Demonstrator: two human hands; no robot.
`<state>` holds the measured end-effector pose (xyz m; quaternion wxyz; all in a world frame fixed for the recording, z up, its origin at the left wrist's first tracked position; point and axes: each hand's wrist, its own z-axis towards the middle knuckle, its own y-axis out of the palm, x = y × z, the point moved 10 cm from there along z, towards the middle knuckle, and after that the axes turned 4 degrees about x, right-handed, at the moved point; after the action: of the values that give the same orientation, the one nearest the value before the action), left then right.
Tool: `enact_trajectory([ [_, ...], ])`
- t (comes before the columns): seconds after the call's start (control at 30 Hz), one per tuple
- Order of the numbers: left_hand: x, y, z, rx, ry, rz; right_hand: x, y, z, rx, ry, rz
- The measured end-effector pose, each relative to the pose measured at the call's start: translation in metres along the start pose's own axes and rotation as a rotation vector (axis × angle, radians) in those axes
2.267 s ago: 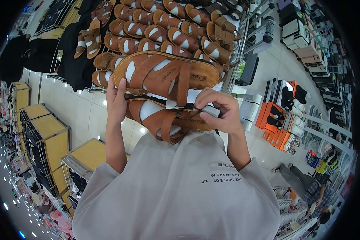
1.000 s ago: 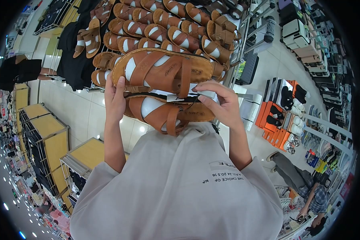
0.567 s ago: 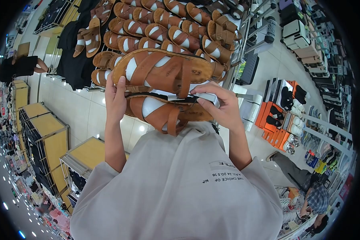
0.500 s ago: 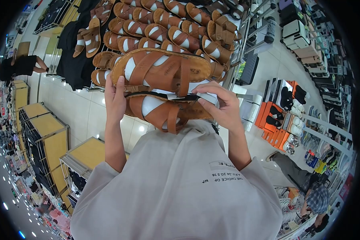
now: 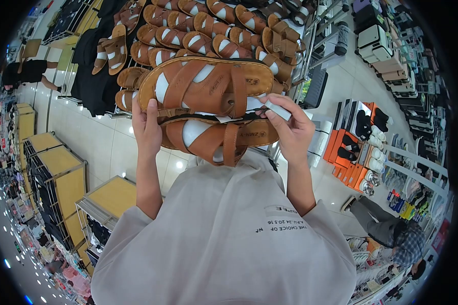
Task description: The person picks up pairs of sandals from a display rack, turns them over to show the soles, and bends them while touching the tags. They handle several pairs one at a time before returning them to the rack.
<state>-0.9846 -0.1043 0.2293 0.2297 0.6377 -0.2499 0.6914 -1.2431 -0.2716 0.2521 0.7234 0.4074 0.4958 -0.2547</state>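
Observation:
A pair of brown strapped sandals (image 5: 216,86) is up in front of my chest, one above the other, with white paper showing under the straps. My left hand (image 5: 148,124) grips the pair at the left ends, thumb on the upper sandal's edge. At the other end, my right hand (image 5: 292,127) pinches a small white tag (image 5: 278,110) between thumb and fingers. A dark cord seems to run from the tag to the sandals. The lower sandal (image 5: 208,137) hangs just above my grey shirt.
Rows of similar brown sandals (image 5: 198,41) lie on a display just beyond. Orange shoe boxes (image 5: 341,152) with shoes stand to the right, below suitcases (image 5: 376,43). Wooden-topped racks (image 5: 48,152) are at left. One person (image 5: 392,231) is at lower right, another (image 5: 25,72) at upper left.
The sandals have tilted slightly and their right ends have come out further right. My right hand has shifted a little right with the tag, which now shows more. Both people nearby have moved slightly.

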Motion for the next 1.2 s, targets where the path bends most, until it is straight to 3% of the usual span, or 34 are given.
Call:
enact_trajectory([
  [0.1, 0.005, -0.002, -0.003, 0.028, 0.009, 0.041, 0.006, -0.001, 0.000, -0.007, 0.093, -0.007],
  [0.5, 0.003, -0.007, -0.003, 0.048, 0.039, 0.051, -0.002, 0.013, -0.002, -0.187, -0.020, 0.067],
  [0.9, 0.001, -0.004, -0.004, 0.019, -0.026, 0.006, -0.002, 0.017, -0.006, -0.197, 0.050, 0.104],
  [1.2, -0.004, 0.001, -0.008, -0.005, -0.061, 0.019, -0.007, 0.023, -0.007, -0.104, -0.066, -0.119],
])
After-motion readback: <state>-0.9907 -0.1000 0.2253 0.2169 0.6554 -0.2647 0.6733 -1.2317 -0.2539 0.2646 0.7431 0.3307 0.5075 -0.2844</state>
